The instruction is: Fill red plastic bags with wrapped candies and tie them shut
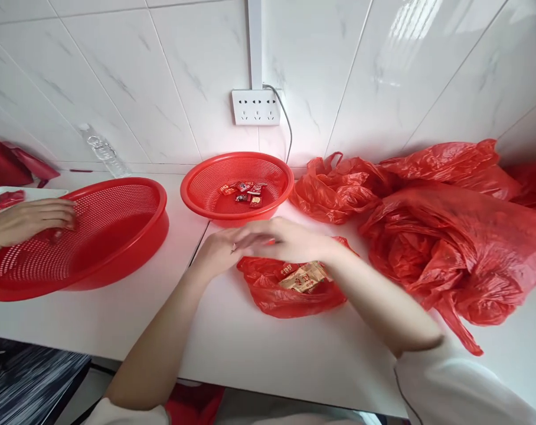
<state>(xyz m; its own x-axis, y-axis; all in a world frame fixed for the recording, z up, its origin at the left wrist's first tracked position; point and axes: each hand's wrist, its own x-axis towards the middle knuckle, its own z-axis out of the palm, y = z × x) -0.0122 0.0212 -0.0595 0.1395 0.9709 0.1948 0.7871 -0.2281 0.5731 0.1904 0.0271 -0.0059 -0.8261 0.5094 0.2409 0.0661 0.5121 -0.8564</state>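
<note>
My left hand (215, 254) and my right hand (290, 239) come together over the near side of a small red plastic bag (290, 301). Motion blurs the fingers, and they overlap, so whether either hand holds something cannot be made out. Inside the open bag lie gold-wrapped packets (304, 276) and a red wrapper, partly covered by my right wrist. Just beyond my hands stands a round red perforated basket (192, 198) with several small wrapped pieces (255, 200) on its bottom.
At the left, another person's hand (51, 219) reaches into a larger red basket (135, 260). A clear bottle (103, 150) leans near the wall behind it. Full red plastic bags (471, 236) pile up on the right. A socket panel (256, 107) with a cable is on the tiled wall.
</note>
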